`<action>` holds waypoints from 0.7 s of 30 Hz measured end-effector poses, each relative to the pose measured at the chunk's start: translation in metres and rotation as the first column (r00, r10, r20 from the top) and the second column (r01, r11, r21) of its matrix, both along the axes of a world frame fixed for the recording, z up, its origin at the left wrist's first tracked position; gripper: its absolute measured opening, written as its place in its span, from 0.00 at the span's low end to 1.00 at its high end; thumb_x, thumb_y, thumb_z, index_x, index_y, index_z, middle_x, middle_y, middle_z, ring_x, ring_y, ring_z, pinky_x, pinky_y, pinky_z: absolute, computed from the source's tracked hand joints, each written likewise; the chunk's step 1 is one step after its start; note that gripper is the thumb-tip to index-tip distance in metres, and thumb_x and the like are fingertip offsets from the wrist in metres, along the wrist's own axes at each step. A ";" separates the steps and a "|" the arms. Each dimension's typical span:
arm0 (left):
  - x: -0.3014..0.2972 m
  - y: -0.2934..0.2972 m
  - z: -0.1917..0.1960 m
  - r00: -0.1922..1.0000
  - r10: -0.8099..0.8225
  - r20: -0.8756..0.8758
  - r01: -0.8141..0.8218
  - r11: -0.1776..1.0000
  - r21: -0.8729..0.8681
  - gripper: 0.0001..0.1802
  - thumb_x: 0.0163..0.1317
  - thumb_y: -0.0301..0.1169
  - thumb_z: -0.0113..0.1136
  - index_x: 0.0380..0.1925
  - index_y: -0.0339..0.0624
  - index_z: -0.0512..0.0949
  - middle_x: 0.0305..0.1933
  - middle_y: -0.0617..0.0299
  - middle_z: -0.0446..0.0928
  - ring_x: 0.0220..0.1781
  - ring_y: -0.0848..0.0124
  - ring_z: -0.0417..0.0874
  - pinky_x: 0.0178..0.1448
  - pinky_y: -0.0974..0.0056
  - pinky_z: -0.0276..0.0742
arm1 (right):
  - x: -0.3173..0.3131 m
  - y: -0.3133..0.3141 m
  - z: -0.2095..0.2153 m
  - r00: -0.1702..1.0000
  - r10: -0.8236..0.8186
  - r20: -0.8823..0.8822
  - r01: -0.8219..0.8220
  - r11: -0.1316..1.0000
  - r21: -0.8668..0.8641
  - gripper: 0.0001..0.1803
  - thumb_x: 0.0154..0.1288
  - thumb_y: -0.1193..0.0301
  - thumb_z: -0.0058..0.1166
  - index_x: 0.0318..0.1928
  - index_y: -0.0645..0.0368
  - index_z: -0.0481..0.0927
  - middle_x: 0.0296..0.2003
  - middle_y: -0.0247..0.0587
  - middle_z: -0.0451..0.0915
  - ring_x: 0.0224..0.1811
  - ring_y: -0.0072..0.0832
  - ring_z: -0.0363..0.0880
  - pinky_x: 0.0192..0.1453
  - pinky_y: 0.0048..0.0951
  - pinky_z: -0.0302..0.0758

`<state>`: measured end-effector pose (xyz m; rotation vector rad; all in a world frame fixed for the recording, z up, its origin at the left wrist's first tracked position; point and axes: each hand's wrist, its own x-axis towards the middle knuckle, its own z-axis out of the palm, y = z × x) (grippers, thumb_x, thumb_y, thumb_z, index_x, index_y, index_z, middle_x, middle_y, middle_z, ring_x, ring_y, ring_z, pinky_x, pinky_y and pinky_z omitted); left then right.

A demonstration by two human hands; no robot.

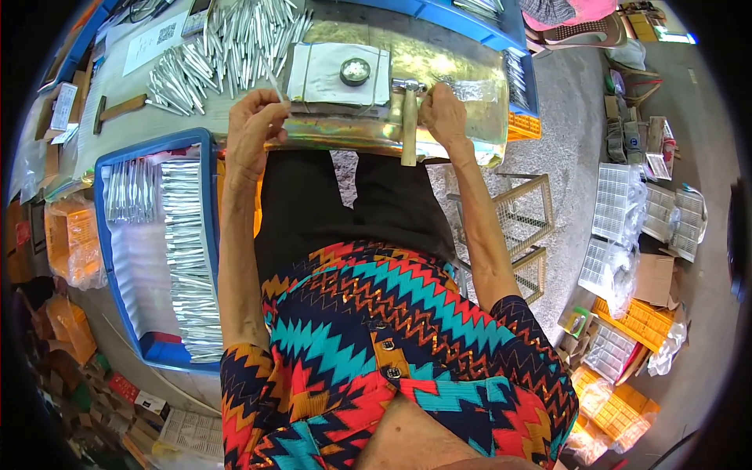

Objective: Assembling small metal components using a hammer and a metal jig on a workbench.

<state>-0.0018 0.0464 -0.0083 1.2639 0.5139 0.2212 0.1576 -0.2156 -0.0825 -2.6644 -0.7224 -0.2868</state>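
The left hand (255, 129) pinches one slender silver rod (274, 84) between its fingertips at the left edge of the white pad (321, 74). The right hand (445, 116) is curled just beside the ball-peen hammer (410, 129); whether it grips anything cannot be told. A round tin (355, 72) sits on the pad. Loose silver rods (249, 39) lie piled on the counter (337, 27), beyond the left hand. A blue tray (209, 196) at lower left contains further rods in stacked rows.

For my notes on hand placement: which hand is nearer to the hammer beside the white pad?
Right. The right hand is immediately right of the wooden-handled hammer; whether it touches is unclear. The left hand is farther, left of the white pad.
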 end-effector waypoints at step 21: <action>0.011 -0.060 0.012 0.974 -0.085 0.211 0.204 0.741 -0.640 0.07 0.53 0.22 0.51 0.33 0.32 0.70 0.27 0.61 0.72 0.24 0.76 0.70 0.26 0.74 0.67 | -0.106 0.064 0.108 0.416 0.791 -0.449 0.514 0.203 0.834 0.05 0.55 0.81 0.48 0.34 0.67 0.73 0.23 0.34 0.72 0.19 0.15 0.66 0.21 0.15 0.60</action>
